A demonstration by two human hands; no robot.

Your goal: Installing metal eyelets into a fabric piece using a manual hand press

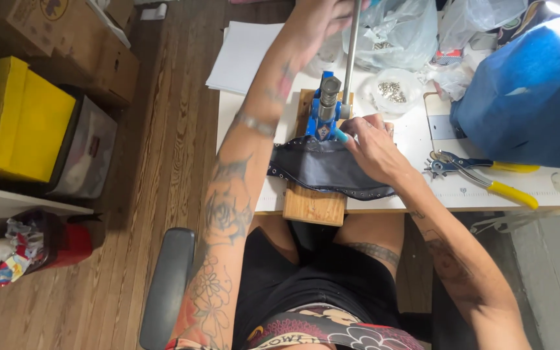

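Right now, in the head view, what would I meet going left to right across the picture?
Yellow box → clear bin → left hand on the press lever → blue hand press → right hand on the dark fabric → yellow-handled punch pliers

A wood plank floor point(157, 194) runs under a white worktop point(416, 139). At left stand cardboard boxes point(79, 39), a yellow box point(14, 120) on a white shelf point(8, 204), a clear bin point(85, 152) and a red basket point(27, 249) of scraps.

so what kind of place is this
Likely a home craft or sewing workroom: a blue hand press on a white table, dark fabric under the right hand, the left hand on the lever, punch pliers.
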